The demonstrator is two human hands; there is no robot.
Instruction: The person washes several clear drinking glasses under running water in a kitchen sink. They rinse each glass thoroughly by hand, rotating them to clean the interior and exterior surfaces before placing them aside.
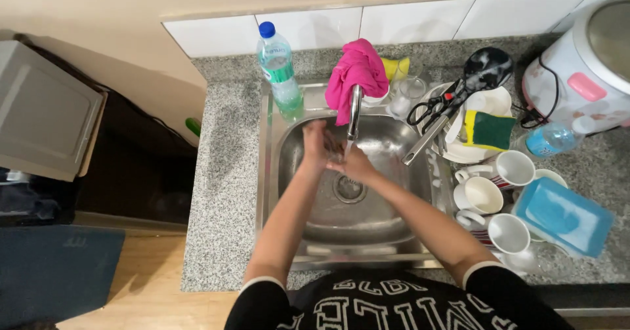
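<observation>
Both hands meet over steel sink (400, 192), right under faucet (354, 110) spout; left hand (315, 145) and right hand (354, 165) touch, fingers loosely curled, gripping nothing visible; faucet stands straight ahead of fingers, left hand nearer; pink cloth (357, 74) draped over faucet

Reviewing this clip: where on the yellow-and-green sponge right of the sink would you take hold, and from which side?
Probably from above, pinching the sponge across its green face near the right end. It lies propped on the white dishes, top side exposed, while scissors crowd its left edge.
</observation>
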